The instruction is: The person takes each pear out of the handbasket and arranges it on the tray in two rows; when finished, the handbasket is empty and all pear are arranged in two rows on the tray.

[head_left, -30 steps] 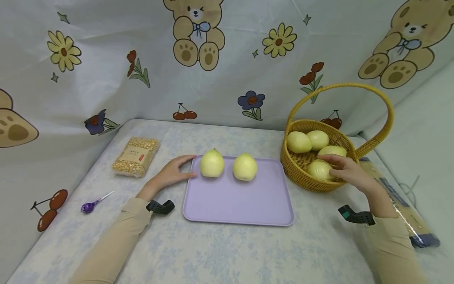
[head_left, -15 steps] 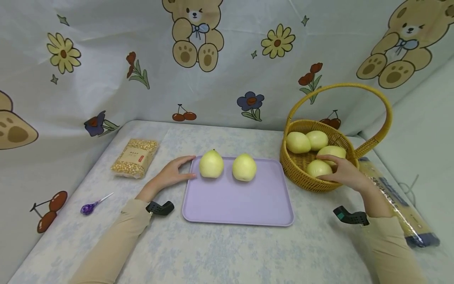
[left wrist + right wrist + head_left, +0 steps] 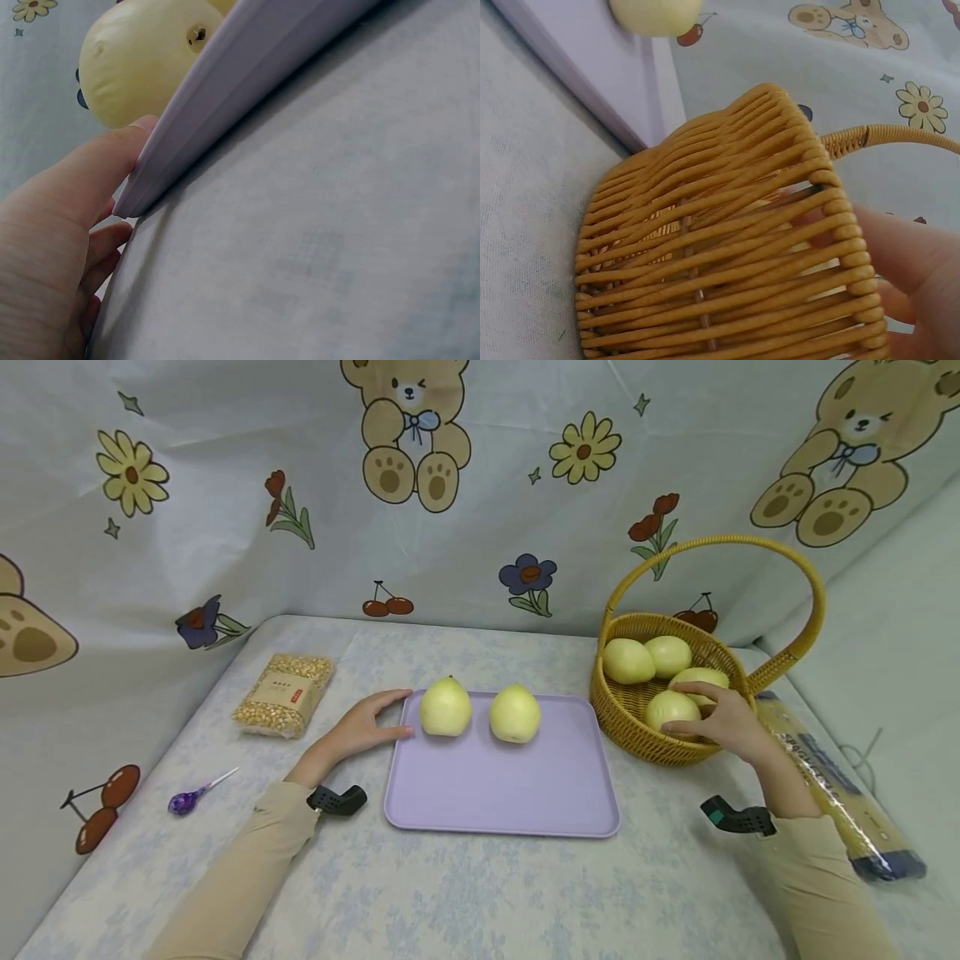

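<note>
My left hand (image 3: 365, 725) rests at the back left corner of a lilac tray (image 3: 502, 793), thumb and fingers spread along its rim. In the left wrist view the thumb lies over the tray's edge. Two pale yellow pears (image 3: 446, 707) (image 3: 515, 714) stand side by side at the back of the tray. Over at the right, my right hand (image 3: 723, 722) reaches into a wicker basket (image 3: 630, 732) and holds the front pear (image 3: 667, 708) between thumb and fingers. From the right wrist, the basket wall hides most of these fingers.
Several more pears (image 3: 628, 661) lie in the basket, under its tall arched handle (image 3: 813, 602). A bag of corn kernels (image 3: 285, 693) and a purple lollipop (image 3: 183, 802) lie at left. Right of the basket is a spaghetti packet (image 3: 840, 785). A patterned cloth (image 3: 442, 560) hangs behind.
My right hand has moved slightly left, its thumb coming round the near side of the front pear in the basket. My left hand stays at the tray.
</note>
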Demonstrator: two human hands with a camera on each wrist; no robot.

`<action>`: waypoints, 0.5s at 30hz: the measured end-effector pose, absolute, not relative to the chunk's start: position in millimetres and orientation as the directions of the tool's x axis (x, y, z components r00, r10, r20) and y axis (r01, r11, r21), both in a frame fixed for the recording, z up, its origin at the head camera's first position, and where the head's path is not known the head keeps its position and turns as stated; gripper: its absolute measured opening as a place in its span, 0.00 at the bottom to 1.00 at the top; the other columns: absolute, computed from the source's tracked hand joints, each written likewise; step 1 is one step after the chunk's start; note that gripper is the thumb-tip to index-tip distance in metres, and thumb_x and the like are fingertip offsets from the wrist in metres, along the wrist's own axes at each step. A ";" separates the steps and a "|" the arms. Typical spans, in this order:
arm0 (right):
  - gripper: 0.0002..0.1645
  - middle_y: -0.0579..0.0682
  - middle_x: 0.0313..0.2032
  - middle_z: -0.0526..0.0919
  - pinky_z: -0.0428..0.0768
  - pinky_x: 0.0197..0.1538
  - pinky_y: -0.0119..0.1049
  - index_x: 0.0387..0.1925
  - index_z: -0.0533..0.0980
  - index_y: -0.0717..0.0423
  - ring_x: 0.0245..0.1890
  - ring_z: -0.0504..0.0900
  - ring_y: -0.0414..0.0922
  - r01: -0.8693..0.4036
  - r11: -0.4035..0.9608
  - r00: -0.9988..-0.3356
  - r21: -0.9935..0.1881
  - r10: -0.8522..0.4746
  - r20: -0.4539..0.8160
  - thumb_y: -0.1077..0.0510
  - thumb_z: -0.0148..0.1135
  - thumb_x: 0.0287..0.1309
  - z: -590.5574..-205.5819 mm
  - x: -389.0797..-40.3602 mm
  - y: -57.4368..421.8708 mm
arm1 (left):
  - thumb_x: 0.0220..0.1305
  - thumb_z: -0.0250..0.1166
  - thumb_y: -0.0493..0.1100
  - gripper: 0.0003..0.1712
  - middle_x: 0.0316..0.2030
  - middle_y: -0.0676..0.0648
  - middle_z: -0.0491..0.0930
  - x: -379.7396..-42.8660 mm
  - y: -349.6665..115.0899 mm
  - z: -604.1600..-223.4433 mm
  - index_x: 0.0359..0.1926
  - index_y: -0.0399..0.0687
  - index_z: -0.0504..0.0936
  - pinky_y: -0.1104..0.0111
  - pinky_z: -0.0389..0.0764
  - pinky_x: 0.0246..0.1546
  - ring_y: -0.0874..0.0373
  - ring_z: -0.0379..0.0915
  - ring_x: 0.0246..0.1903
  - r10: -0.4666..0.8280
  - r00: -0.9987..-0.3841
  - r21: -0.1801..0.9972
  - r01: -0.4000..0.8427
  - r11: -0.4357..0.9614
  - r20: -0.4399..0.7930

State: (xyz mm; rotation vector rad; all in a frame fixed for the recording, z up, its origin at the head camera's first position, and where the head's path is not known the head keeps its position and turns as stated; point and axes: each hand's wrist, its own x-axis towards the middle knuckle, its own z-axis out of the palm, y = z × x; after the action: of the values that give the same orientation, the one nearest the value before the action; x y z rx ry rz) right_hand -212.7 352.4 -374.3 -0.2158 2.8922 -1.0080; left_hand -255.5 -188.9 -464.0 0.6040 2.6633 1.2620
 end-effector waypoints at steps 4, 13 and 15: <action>0.42 0.69 0.68 0.59 0.74 0.37 0.17 0.65 0.64 0.63 0.55 0.72 0.72 -0.078 0.737 -0.994 -0.672 -0.105 0.001 0.50 0.69 0.54 -371.5 -212.0 352.4 | 0.55 0.69 0.57 0.42 0.69 0.45 0.63 -255.4 -188.7 -464.2 0.69 0.52 0.65 0.48 0.54 0.72 0.46 0.53 0.72 0.408 -0.912 0.766 0.297 0.570 0.051; 0.40 0.58 0.70 0.57 0.77 0.38 0.16 0.68 0.63 0.51 0.48 0.75 0.30 -0.030 0.648 -0.999 -0.761 0.001 0.041 0.50 0.67 0.57 -349.7 -205.0 328.9 | 0.55 0.69 0.58 0.43 0.69 0.45 0.63 -255.2 -189.2 -464.4 0.69 0.52 0.65 0.48 0.54 0.73 0.46 0.53 0.72 0.407 -0.912 0.767 0.293 0.571 0.045; 0.38 0.51 0.67 0.61 0.78 0.38 0.17 0.67 0.65 0.49 0.43 0.72 0.21 -0.050 0.601 -0.998 -0.798 -0.001 0.061 0.52 0.67 0.57 -343.0 -204.9 319.9 | 0.55 0.69 0.59 0.43 0.69 0.45 0.63 -255.3 -189.2 -464.5 0.69 0.52 0.65 0.48 0.54 0.73 0.46 0.53 0.72 0.407 -0.912 0.769 0.291 0.569 0.044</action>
State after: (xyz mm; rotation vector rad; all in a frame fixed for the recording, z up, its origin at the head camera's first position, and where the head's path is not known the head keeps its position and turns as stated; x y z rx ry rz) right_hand -204.9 319.9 -343.0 -0.0454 2.8592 -1.4270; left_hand -255.3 -189.2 -464.5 0.5955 2.6583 1.2640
